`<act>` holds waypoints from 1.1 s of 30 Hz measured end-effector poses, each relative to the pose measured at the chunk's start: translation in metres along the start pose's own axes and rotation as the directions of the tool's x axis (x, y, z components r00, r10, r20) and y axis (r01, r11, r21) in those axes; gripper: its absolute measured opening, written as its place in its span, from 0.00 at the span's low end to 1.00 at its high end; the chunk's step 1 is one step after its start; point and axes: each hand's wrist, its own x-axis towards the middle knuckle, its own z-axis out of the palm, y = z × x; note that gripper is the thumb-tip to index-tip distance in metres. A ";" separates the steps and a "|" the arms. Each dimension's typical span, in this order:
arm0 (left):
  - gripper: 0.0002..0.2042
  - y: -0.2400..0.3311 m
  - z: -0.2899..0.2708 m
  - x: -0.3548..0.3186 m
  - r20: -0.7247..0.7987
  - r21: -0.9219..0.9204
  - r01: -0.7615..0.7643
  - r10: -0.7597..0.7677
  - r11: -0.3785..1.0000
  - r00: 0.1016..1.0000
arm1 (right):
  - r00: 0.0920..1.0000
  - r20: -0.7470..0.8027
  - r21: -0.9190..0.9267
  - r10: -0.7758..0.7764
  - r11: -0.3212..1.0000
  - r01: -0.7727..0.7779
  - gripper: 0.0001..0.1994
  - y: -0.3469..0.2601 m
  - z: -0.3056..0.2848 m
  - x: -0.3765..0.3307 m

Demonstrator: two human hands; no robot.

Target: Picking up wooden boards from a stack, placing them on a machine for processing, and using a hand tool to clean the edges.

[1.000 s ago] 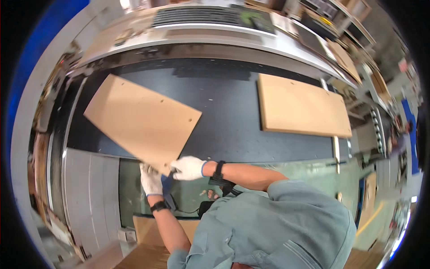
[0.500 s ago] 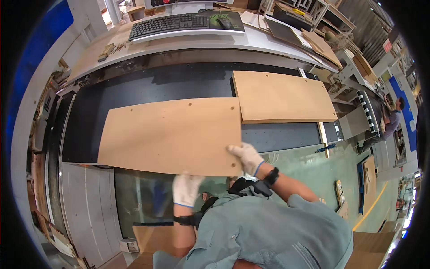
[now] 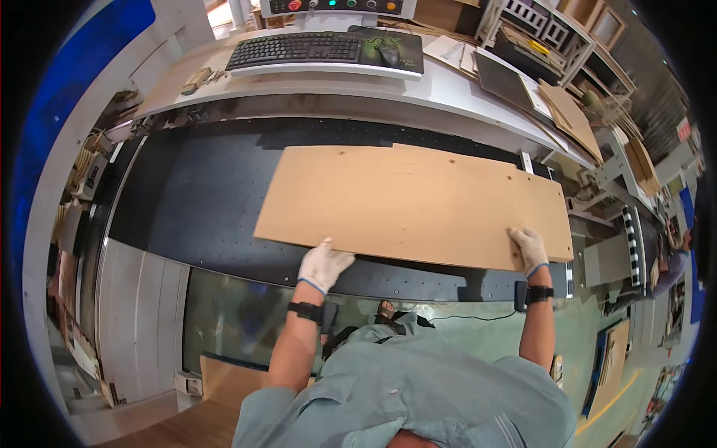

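Observation:
A tan wooden board [image 3: 373, 201] with small holes spans my two white-gloved hands and lies over another tan board [image 3: 549, 213] at the right of the black machine bed. My left hand [image 3: 323, 265] is closed on the near edge towards the board's left end. At its near right corner, my right hand [image 3: 529, 250] grips it, thumb on top. The fingers beneath are hidden. Only the right end and a sliver of the far edge of the lower board show. I cannot tell whether the two boards touch along their whole length.
The black perforated bed [image 3: 187, 187] stretches left. Beyond it a pale ledge carries a keyboard [image 3: 295, 48], a mouse [image 3: 388, 54] and loose panels [image 3: 571, 116]. A control panel [image 3: 340, 7] with coloured buttons stands behind. Another person [image 3: 668, 261] is at the far right.
The held board has moved right and away from me, onto the other board. My left hand has shifted along the near edge; my right hand has moved right with the board.

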 end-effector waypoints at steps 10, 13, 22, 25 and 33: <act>0.17 -0.029 0.053 -0.043 0.016 0.588 0.086 -0.119 0.804 0.993 | 0.857 0.047 -0.740 -0.513 0.559 0.374 0.21 -0.023 -0.005 0.034; 0.14 -0.025 0.041 -0.100 -0.118 0.671 0.049 0.041 0.740 0.992 | 0.794 0.358 -0.451 -0.491 0.654 0.607 0.15 -0.059 0.083 0.013; 0.12 -0.031 -0.091 -0.383 -0.676 0.573 -0.334 0.662 0.749 0.323 | -0.370 0.863 0.499 -0.344 0.467 0.730 0.13 -0.102 0.398 -0.204; 0.11 -0.071 -0.122 -0.492 -0.676 0.736 -0.154 0.709 0.659 -0.201 | -0.622 0.732 0.674 -0.278 0.429 0.601 0.13 -0.096 0.470 -0.292; 0.15 -0.170 -0.049 -0.664 0.174 0.613 0.103 -0.006 0.783 -0.985 | -0.945 0.321 0.838 -0.064 0.485 0.252 0.13 -0.082 0.559 -0.532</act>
